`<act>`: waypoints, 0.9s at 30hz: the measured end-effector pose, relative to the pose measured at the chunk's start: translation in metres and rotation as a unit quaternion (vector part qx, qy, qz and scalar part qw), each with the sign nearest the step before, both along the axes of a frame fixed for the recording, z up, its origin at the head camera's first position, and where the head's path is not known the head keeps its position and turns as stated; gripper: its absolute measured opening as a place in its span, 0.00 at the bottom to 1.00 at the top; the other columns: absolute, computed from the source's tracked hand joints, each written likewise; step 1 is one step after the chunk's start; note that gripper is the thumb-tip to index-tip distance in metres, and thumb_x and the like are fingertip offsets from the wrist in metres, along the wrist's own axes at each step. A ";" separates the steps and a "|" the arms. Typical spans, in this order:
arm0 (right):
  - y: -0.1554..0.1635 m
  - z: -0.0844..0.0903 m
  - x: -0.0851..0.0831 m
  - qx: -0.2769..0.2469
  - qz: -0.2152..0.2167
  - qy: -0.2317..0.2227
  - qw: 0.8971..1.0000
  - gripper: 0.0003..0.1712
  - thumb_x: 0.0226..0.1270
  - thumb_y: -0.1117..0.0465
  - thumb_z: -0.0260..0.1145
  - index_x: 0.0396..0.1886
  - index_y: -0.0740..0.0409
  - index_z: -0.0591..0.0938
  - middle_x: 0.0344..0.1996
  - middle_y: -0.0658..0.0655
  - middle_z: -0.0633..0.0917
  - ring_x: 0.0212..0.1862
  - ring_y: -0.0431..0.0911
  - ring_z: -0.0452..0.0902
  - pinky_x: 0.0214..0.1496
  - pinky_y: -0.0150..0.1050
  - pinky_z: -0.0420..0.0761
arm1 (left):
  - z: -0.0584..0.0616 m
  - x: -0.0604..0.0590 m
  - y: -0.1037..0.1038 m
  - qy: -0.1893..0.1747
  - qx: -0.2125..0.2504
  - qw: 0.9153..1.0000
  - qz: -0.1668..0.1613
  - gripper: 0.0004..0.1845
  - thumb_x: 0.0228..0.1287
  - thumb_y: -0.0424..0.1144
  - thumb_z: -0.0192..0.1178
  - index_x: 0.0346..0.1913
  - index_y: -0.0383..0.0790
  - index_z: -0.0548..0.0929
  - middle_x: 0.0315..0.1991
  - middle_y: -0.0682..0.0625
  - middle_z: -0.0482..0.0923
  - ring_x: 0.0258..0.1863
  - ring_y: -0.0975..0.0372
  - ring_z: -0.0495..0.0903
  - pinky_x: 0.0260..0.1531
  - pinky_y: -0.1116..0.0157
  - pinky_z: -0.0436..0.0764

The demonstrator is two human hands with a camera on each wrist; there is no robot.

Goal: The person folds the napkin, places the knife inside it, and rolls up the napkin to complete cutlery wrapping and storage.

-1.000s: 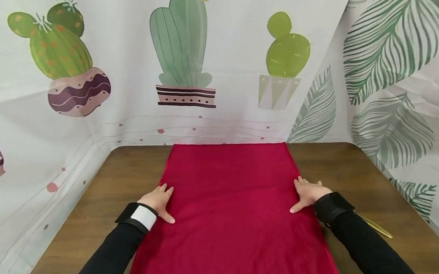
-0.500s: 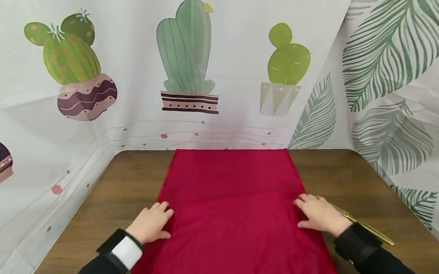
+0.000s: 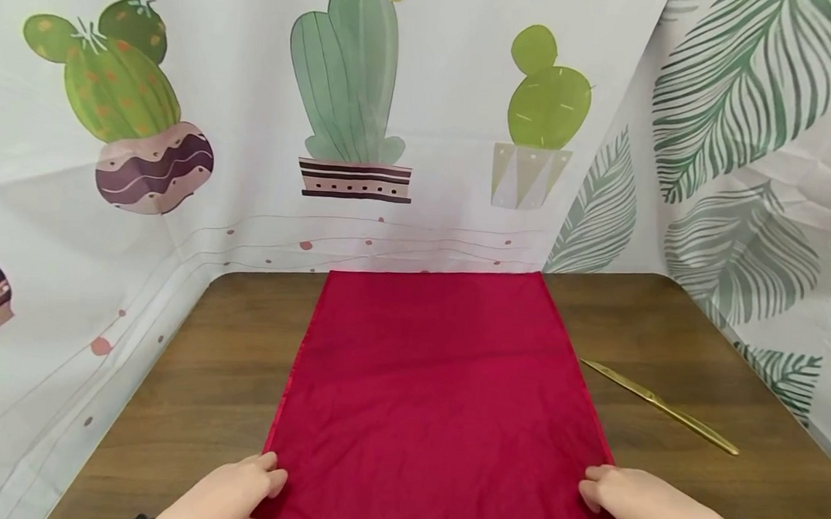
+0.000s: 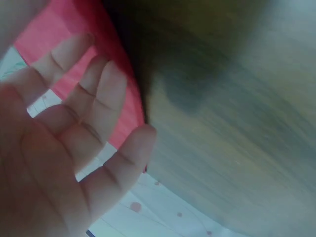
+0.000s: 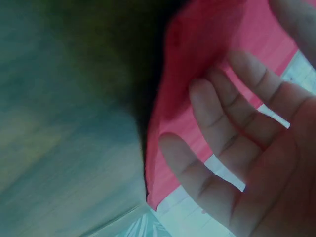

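A red cloth lies spread flat on the wooden table, with light wrinkles across its near half. At its near left edge is my left hand, fingertips over the border. My right hand is at the near right edge in the same manner. In the left wrist view the fingers are loosely bent beside the red fabric, not closed round it. The right wrist view likewise shows relaxed, slightly bent fingers by the cloth's edge. Both thumbs are mostly out of sight there.
A slim gold letter opener lies slantwise on the wooden table, right of the cloth. Behind the table hangs a white curtain printed with cacti; another with leaf prints hangs at the right.
Both hands have slid back toward me along the cloth's sides, from about its middle to near its front. The gold letter opener, partly covered by the right arm before, is now in full view.
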State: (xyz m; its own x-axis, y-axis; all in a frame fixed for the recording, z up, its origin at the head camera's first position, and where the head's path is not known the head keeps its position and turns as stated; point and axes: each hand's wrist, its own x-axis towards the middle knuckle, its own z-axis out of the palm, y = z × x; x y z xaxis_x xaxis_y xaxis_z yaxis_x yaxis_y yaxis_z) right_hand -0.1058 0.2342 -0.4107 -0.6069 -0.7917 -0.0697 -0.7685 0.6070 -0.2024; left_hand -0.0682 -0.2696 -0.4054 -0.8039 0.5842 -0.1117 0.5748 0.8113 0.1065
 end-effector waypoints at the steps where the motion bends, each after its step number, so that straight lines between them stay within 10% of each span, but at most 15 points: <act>1: 0.001 -0.001 0.002 0.006 -0.002 -0.004 1.000 0.15 0.34 0.57 0.71 0.19 0.43 0.71 0.24 0.41 0.74 0.27 0.38 0.71 0.26 0.34 0.71 | -0.001 0.002 -0.002 -0.003 -0.005 1.000 0.001 0.17 0.33 0.44 0.70 0.27 0.43 0.76 0.33 0.45 0.73 0.34 0.51 0.75 0.28 0.60 0.75; 9: 0.009 -0.010 0.008 -0.062 0.041 0.040 0.996 0.21 0.23 0.68 0.65 0.13 0.43 0.64 0.17 0.33 0.60 0.18 0.29 0.51 0.19 0.21 0.53 | -0.008 0.012 -0.012 0.079 0.025 0.995 -0.062 0.15 0.31 0.31 0.57 0.15 0.50 0.61 0.24 0.62 0.54 0.23 0.69 0.55 0.18 0.74 0.60; 17: -0.007 -0.003 0.004 -0.073 0.026 0.043 0.996 0.20 0.37 0.57 0.70 0.16 0.45 0.64 0.18 0.35 0.58 0.19 0.30 0.52 0.19 0.23 0.56 | 0.001 0.012 -0.005 0.070 -0.002 0.997 -0.030 0.12 0.32 0.28 0.59 0.18 0.48 0.68 0.21 0.59 0.63 0.21 0.64 0.66 0.16 0.66 0.66; 23: -0.058 0.008 -0.007 -0.174 0.013 0.138 0.975 0.13 0.46 0.57 0.68 0.22 0.46 0.70 0.21 0.38 0.68 0.23 0.29 0.62 0.23 0.23 0.64 | 0.016 0.002 0.007 0.168 0.101 0.980 -0.035 0.18 0.39 0.28 0.63 0.20 0.49 0.64 0.17 0.65 0.58 0.15 0.73 0.58 0.16 0.76 0.61; 27: -0.101 0.018 -0.009 -0.251 0.010 0.141 0.958 0.10 0.49 0.60 0.67 0.23 0.47 0.72 0.22 0.38 0.71 0.23 0.30 0.66 0.26 0.22 0.66 | 0.027 -0.010 0.021 0.167 0.159 0.973 -0.019 0.17 0.41 0.28 0.66 0.23 0.50 0.68 0.20 0.67 0.62 0.18 0.75 0.60 0.18 0.77 0.63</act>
State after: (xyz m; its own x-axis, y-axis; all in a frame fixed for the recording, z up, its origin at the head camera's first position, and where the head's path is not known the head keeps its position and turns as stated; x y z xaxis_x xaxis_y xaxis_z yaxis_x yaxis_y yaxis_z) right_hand -0.1151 0.1331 -0.3931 -0.5293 -0.6948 0.4869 -0.8465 0.4715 -0.2473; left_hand -0.0782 -0.2482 -0.3783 -0.7420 0.5759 0.3432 0.6488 0.7458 0.1511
